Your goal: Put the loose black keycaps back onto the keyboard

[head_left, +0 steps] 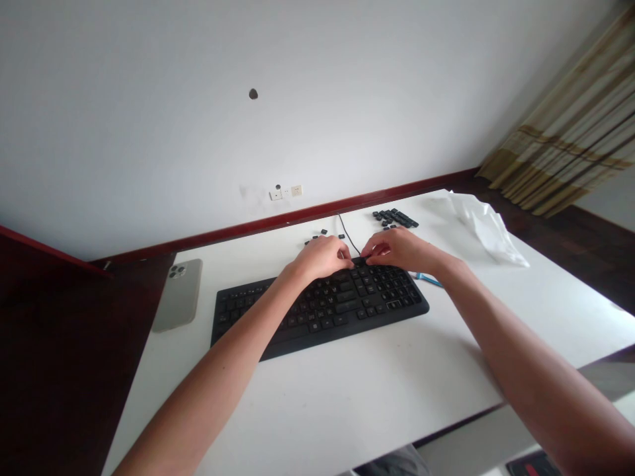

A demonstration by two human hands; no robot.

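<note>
A black keyboard [347,306] lies slightly askew on the white table, and some of its key positions look bare. At its far edge, right of the middle, both hands meet with their fingertips close together. My left hand [323,256] is closed, thumb and fingers bent down onto the top row. My right hand [397,247] is closed in a pinch just beside it, touching the same spot. Whatever sits between the fingertips is too small and too covered to name. Loose black keycaps [397,217] lie behind the right hand, and a few more keycaps [324,231] behind the left.
A phone [179,297] lies face down at the table's left edge. Right of the keyboard is a thin blue tool [428,279], partly hidden by my right forearm. A white plastic bag [483,228] rests at the far right. The keyboard cable [349,233] runs toward the wall.
</note>
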